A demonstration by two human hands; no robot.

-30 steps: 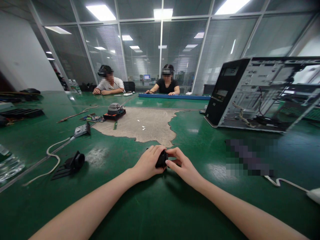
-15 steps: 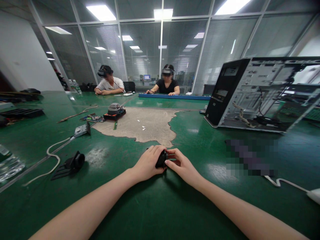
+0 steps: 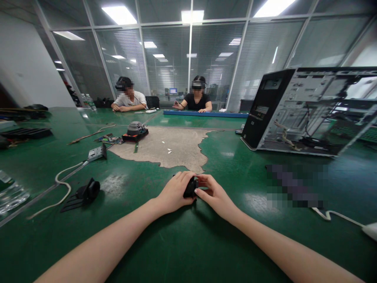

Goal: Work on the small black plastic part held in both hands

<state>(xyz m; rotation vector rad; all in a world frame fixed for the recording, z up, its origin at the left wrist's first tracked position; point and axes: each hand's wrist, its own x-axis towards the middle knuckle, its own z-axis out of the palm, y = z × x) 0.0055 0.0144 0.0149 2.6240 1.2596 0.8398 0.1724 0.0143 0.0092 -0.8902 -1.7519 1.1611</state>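
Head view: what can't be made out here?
- Small black part: mostly covered by the left hand and right hand; its shape is unclear.
- Pixelated patch on the green table: what lies there is blurred out.
- White object: cut off by the right edge.
- Clear plastic item: cut off by the left edge.

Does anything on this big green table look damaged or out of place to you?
Yes. The green table covering is worn away in a large ragged patch just beyond both hands, baring a pale layer. To the right, a computer case stands with its side open, cables showing. The left hand and right hand grip a small black part.
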